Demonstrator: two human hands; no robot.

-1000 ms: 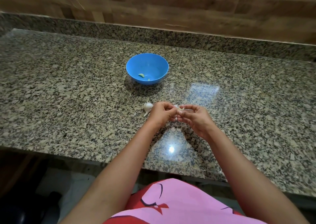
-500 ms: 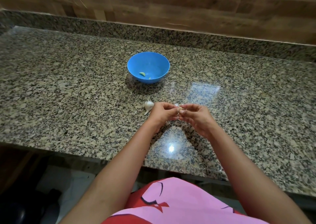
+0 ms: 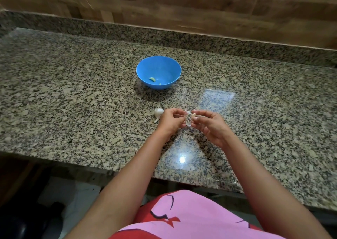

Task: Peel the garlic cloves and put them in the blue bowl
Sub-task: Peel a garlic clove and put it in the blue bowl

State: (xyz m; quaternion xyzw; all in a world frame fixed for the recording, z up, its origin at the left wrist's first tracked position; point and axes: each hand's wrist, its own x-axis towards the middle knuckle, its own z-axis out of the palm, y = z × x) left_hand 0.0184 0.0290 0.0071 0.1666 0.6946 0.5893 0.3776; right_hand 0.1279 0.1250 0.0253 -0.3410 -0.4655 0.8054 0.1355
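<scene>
A clove is pinched between both hands, left and right, above a speckled granite counter backed by wood-look wall; a bowl stands beyond.

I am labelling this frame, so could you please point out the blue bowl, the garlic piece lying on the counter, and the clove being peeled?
blue bowl [image 3: 165, 65]: head view, far inner wall.
garlic piece [image 3: 158, 112]: head view, rounded body.
clove [image 3: 193, 115]: head view, exposed tip.
</scene>
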